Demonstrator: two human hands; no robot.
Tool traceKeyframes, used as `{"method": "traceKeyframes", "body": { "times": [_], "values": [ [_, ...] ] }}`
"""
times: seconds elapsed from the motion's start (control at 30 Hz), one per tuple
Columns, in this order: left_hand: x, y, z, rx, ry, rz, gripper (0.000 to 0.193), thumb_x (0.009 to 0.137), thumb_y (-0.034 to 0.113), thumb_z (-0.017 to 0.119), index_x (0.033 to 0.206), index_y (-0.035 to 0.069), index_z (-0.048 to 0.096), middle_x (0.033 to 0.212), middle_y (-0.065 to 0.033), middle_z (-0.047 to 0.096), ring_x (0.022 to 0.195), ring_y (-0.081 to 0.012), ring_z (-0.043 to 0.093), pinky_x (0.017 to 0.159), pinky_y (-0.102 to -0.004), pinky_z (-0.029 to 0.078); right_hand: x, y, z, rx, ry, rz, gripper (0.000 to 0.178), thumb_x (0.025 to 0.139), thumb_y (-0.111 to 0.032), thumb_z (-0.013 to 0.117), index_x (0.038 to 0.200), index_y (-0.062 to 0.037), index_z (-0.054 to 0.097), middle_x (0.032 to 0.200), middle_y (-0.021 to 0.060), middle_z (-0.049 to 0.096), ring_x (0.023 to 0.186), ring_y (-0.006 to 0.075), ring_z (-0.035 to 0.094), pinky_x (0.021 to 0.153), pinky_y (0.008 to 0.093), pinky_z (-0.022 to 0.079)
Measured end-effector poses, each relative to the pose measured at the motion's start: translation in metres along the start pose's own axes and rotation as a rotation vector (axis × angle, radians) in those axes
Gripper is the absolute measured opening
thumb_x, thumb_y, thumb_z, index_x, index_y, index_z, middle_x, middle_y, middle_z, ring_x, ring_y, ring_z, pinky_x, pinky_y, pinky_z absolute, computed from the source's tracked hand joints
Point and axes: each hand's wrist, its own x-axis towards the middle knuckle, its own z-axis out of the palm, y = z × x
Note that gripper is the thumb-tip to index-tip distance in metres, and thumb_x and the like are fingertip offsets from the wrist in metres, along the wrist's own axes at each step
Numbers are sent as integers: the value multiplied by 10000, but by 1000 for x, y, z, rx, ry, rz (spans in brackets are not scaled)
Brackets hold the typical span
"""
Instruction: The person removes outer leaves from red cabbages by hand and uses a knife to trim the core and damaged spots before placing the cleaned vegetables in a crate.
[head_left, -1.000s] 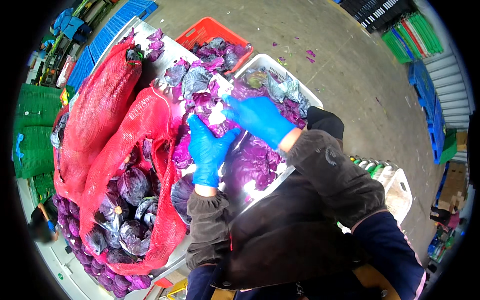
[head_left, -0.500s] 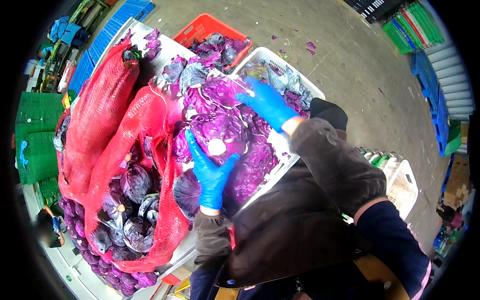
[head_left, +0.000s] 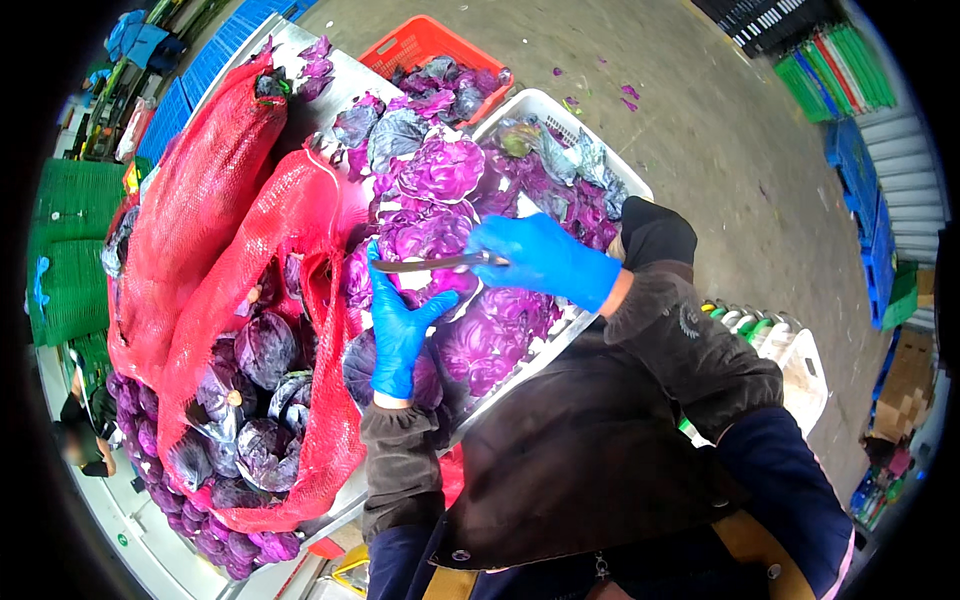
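My left hand (head_left: 398,330), in a blue glove, grips the near left side of a peeled red cabbage (head_left: 428,236), thumb and fingers spread around it. The pale cut stem of this cabbage faces me. In my gloved right hand (head_left: 545,262) is a knife (head_left: 425,266), its blade pointing left across the cabbage, the tip close to my left fingers. More peeled purple heads (head_left: 495,335) lie to the right, and another peeled head (head_left: 443,168) lies beyond. A darker, unpeeled cabbage (head_left: 365,372) sits beside my left wrist.
A red mesh sack (head_left: 200,230) and an opened one (head_left: 290,215) with cabbages inside lie on the left. Past the table's far end stand a red crate (head_left: 405,42) and a white crate (head_left: 630,178) holding loose leaves. A person (head_left: 88,425) is at the far left.
My right hand has drawn back toward me, bringing the knife blade over the near side of the cabbage. My left hand stays at the cabbage's side with little movement.
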Motion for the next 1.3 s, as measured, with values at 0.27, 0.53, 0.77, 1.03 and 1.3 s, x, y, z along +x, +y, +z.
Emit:
{"method": "traceKeyframes", "body": {
  "times": [0.27, 0.53, 0.77, 1.03, 1.3],
  "values": [
    [0, 19, 4, -47, 34, -7, 1239, 648, 131, 938, 1579, 7, 130, 1503, -200, 401, 1328, -287, 468, 1131, -407, 397, 0, -28, -1, 310, 339, 134, 308, 807, -86, 756, 1106, -87, 679, 988, 42, 683, 874, 167, 675, 780, 312, 532],
    [-7, -3, -12, -22, 1, 44, 1210, 648, 56, 896, 1592, 49, 140, 1570, -168, 304, 1407, -274, 369, 1178, -400, 327, -39, 25, 16, 160, 240, 572, 320, 790, -57, 766, 1093, -52, 664, 1023, 62, 714, 922, 127, 678, 771, 291, 533],
    [-15, 19, -2, -16, 24, -31, 1239, 649, 170, 935, 1576, -9, 133, 1592, -188, 264, 1453, -266, 298, 1207, -368, 256, -34, -3, -11, 390, 424, 351, 523, 846, -241, 793, 1277, -15, 604, 1162, 141, 708, 1015, 199, 691, 869, 350, 543],
    [-3, 40, 35, 330, 250, -15, 1258, 580, 268, 979, 1534, -37, 218, 1524, -232, 380, 1404, -324, 388, 1178, -400, 306, 42, -2, 22, 459, 133, 451, 411, 926, -110, 701, 1316, -21, 606, 1226, 87, 690, 1091, 165, 651, 934, 329, 524],
    [-49, 23, 56, 347, 278, 170, 1324, 543, 214, 983, 1560, -1, 164, 1586, -196, 272, 1473, -330, 269, 1228, -451, 199, 13, 31, 12, 348, 47, 247, 655, 854, -169, 773, 1448, -103, 504, 1385, 133, 602, 1252, 247, 594, 1046, 368, 468]
  ]
}}
